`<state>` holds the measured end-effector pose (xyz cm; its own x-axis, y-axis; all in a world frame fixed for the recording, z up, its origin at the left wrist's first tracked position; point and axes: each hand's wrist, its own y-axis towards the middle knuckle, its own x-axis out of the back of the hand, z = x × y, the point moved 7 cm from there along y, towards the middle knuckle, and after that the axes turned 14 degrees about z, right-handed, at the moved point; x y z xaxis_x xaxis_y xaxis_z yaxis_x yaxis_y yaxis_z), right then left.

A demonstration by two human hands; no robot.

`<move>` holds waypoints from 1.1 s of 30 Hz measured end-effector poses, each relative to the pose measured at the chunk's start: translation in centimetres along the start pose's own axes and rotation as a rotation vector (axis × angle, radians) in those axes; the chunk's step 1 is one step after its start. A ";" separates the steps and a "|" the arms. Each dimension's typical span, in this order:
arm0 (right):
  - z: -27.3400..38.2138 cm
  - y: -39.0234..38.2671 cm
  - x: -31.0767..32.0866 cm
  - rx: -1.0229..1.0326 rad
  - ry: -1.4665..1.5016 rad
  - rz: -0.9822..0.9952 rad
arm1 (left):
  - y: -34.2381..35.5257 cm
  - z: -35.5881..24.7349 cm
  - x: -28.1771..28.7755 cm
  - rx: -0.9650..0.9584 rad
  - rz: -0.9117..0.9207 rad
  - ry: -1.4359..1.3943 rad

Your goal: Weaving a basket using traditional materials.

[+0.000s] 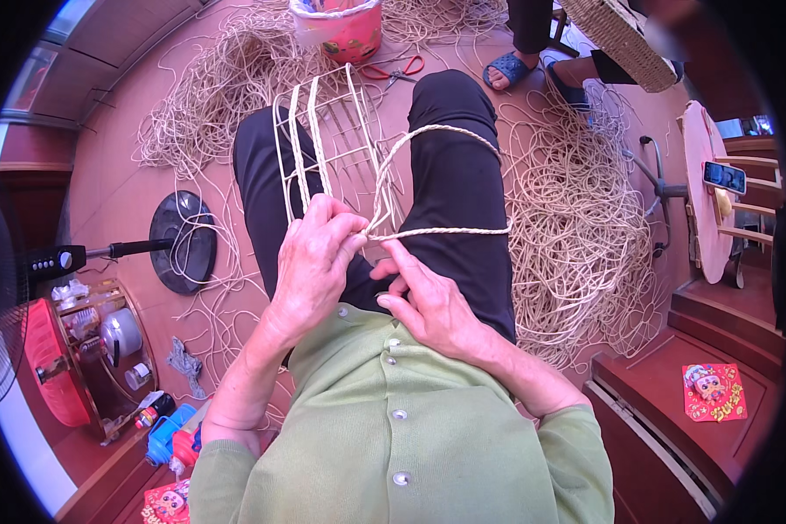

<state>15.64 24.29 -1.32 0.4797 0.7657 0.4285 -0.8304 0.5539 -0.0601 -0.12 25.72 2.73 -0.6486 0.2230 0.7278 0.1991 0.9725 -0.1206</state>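
A wire frame (366,155) stands between my knees, with pale twisted strands running along its left side. At the frame's near end my left hand (319,258) is closed, thumb and fingertips pinching a pale twisted cord (445,231). From that pinch the cord runs right across my thigh, and a loop of it arches over my right knee. Just below the pinch is my right hand (428,301), its index finger stretched toward the cord and its thumb held apart. I see nothing gripped in it. The fingers of my left hand hide the exact joint.
Loose cord lies in a big heap (576,253) on the right and another (227,96) at far left. Red-handled pliers (395,73) rest near a pink bucket (339,31). A fan base (183,242) stands left. Another person's slippered foot (508,70) is at far right.
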 end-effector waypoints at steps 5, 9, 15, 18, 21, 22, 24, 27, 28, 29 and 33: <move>-1.7 1.6 -1.6 0.004 0.455 0.036 | 0.8 0.9 0.4 0.042 0.132 -0.067; -2.3 3.2 -1.6 -0.020 0.694 0.071 | 0.9 1.1 0.5 0.058 0.213 -0.148; -3.3 3.8 -1.8 -0.095 0.923 -0.050 | 1.4 1.2 0.3 0.082 0.218 -0.198; -4.4 4.7 -1.2 -0.053 0.923 -0.251 | 1.7 1.7 0.2 0.050 0.156 -0.296; -4.7 4.5 -0.5 -0.043 0.763 -0.311 | 1.8 1.5 0.6 0.020 0.160 -0.266; -4.0 4.2 0.2 0.010 0.617 -0.369 | 1.7 1.6 0.5 0.022 0.179 -0.267; -2.9 4.0 0.9 0.074 0.444 -0.411 | 1.6 1.9 0.7 0.032 0.201 -0.245; -1.4 3.3 2.2 0.106 0.138 -0.482 | 1.6 1.2 0.7 0.034 0.165 -0.209; -1.1 2.6 2.6 0.071 0.152 -0.499 | 1.7 0.8 0.6 -0.002 0.134 -0.204; -1.1 1.8 2.7 -0.008 0.192 -0.461 | 1.7 0.8 0.7 -0.008 0.117 -0.217; 2.3 -3.0 4.3 0.013 -0.004 -0.195 | 1.2 0.9 0.8 -0.023 0.064 -0.193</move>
<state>19.56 25.18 2.82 0.6310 0.6426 0.4347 -0.7253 0.6875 0.0365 -1.04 27.13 2.58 -0.7621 0.2954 0.5761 0.2599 0.9546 -0.1456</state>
